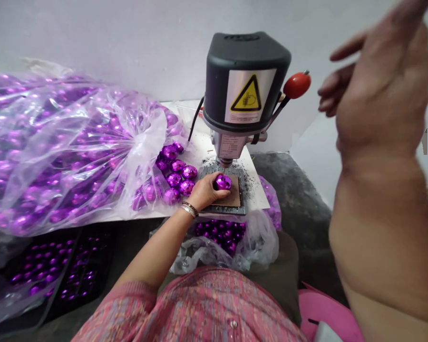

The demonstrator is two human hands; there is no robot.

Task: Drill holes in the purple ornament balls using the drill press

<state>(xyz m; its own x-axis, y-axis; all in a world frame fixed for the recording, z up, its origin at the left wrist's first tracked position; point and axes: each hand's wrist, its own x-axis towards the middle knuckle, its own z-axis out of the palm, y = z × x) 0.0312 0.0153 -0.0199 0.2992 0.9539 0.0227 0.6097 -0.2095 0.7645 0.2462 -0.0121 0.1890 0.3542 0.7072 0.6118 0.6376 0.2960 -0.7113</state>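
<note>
My left hand [207, 191] is closed around a shiny purple faceted ball [224, 182], thumb and forefinger at its sides. It holds the ball on a brown square board [232, 197] that lies on the grey base plate [244, 206] of a small drill press [248, 80]. Directly above the ball is the thin drill bit [224, 170]; whether its tip touches or enters the ball I cannot tell. My right hand [385, 85] is raised at the upper right, slightly blurred, its fingers apart and holding nothing. Left of it, a lever ends in a red knob [296, 85], apart from the fingers.
Left of the press lie several loose purple balls [178, 178] and a large clear bag [74, 152] full of them. Another open plastic bag [260, 237] of balls sits below the table edge. Dark crates [82, 266] with balls stand lower left. Dark shavings surround the base plate.
</note>
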